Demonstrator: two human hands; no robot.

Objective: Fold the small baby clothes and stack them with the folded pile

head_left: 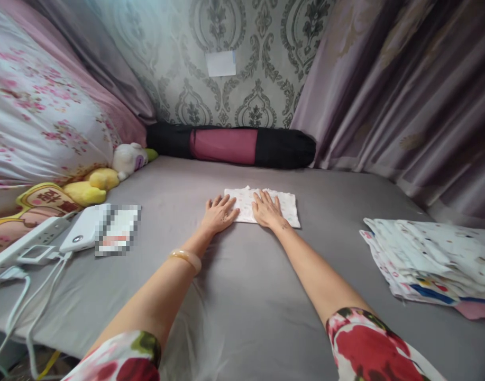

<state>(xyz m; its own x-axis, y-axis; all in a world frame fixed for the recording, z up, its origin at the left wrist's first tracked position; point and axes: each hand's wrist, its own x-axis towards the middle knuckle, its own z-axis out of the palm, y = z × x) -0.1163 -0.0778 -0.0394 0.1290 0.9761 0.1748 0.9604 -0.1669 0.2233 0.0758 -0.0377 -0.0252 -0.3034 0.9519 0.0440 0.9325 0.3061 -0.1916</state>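
A folded white cloth with a small faint print (245, 207) lies flat on the grey bed sheet (242, 275), in the middle of the head view. Fingers spread, my left hand (220, 212) rests at the cloth's left end, its fingertips over the edge and its palm partly on the sheet. My right hand (267, 208) lies flat on top of the cloth, also with fingers apart. Neither hand grips anything. Parts of the cloth are hidden beneath both hands.
To the right sits a stack of folded cloths (432, 259). On the left are a power strip (39, 238) with white cables, a white power bank (85, 227) and plush toys (85, 193). A long black and maroon bag (226, 145) lies along the wall, between curtains (369, 95).
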